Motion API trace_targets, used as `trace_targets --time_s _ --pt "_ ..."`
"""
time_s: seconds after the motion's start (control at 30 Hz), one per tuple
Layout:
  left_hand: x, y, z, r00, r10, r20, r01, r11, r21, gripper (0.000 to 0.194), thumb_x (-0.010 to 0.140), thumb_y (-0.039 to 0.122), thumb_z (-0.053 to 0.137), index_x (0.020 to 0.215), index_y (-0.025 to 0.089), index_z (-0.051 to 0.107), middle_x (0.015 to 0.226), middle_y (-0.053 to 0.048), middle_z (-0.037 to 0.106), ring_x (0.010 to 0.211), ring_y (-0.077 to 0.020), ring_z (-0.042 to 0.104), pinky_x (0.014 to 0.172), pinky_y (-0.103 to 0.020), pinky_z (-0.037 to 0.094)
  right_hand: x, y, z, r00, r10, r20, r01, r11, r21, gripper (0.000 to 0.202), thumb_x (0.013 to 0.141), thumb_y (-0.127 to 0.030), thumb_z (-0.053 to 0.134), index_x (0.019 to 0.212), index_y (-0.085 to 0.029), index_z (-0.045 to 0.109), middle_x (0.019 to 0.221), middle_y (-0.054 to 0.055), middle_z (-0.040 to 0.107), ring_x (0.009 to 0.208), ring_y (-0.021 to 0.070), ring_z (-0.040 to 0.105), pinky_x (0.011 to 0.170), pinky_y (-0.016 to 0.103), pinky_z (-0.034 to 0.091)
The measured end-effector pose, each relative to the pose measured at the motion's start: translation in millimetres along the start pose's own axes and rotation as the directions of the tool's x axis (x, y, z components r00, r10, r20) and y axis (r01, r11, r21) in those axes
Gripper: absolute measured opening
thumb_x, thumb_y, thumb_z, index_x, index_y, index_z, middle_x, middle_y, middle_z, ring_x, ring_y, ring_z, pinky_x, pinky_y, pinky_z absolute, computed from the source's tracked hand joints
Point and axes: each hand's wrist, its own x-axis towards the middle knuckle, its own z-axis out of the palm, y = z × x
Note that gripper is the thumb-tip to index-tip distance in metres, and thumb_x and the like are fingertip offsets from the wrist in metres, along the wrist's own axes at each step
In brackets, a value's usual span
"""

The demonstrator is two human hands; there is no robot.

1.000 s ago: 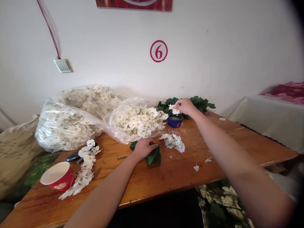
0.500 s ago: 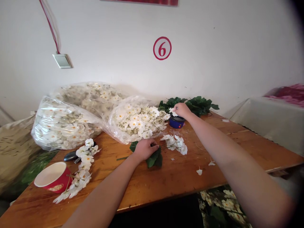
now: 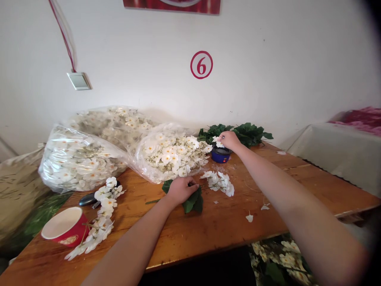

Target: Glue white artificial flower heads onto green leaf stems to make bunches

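Note:
My left hand point(image 3: 182, 190) is closed around a green leafy stem point(image 3: 193, 203) that lies on the wooden table; its bare stalk end sticks out to the left. With pinched fingers, my right hand point(image 3: 230, 140) holds a white artificial flower point(image 3: 218, 141) just over a small round blue pot point(image 3: 220, 155) with a red light on its side. Whether the flower touches the inside of the pot is hidden. Between my hands, a loose cluster of white flowers point(image 3: 219, 182) rests on the table.
Plastic bags of white flowers point(image 3: 89, 167) fill the back left. A red paper cup point(image 3: 66, 228), a string of white flowers point(image 3: 104, 214) and a dark rounded object point(image 3: 87, 199) stand at left. Green leaves point(image 3: 250, 134) lie behind the pot. Loose petals point(image 3: 249, 216) dot the wooden table point(image 3: 214, 234).
The view has tilted up slightly, so everything sits a little lower. Both hands keep nearly the same places, my right one still holding the flower above the pot.

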Motion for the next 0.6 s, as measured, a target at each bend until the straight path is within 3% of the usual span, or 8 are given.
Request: trace_targets --time_s 0.3,0.47,0.6 --pt "2 -3 2.0 1.0 -0.021 0.008 0.02 0.999 0.04 0.027 0.079 0.047 0.062 0.082 0.022 0.071 0.078 0.0 0.07 0.071 -0.0166 0.06 0.059 -0.025 0.036 -3 4 -15 0.988 0.079 -0.131 -0.065 0.992 0.112 0.018 0.076 -0.028 0.065 0.08 -0.013 0.073 0.082 0.01 0.072 0.075 0.0191 0.062 0.071 0.027 0.044" --pt "2 -3 1.9 1.0 -0.016 0.012 0.016 0.999 0.031 0.025 0.078 0.046 0.062 0.081 0.022 0.07 0.078 0.001 0.07 0.072 -0.0163 0.06 0.059 -0.024 0.035 -2 3 -28 0.975 0.136 -0.177 -0.103 0.978 0.181 0.025 0.079 -0.034 0.062 0.083 -0.012 0.073 0.068 0.008 0.069 0.06 0.0175 0.061 0.064 0.027 0.046" --pt "2 -1 0.9 1.0 -0.026 0.015 0.025 0.999 0.033 0.024 0.078 0.045 0.062 0.081 0.023 0.07 0.079 0.0 0.07 0.073 -0.0165 0.06 0.06 -0.024 0.035 1 -1 -41 0.952 0.208 -0.227 -0.134 0.943 0.304 0.026 0.08 -0.034 0.061 0.087 -0.011 0.071 0.071 0.008 0.069 0.051 0.0154 0.059 0.056 0.028 0.046"
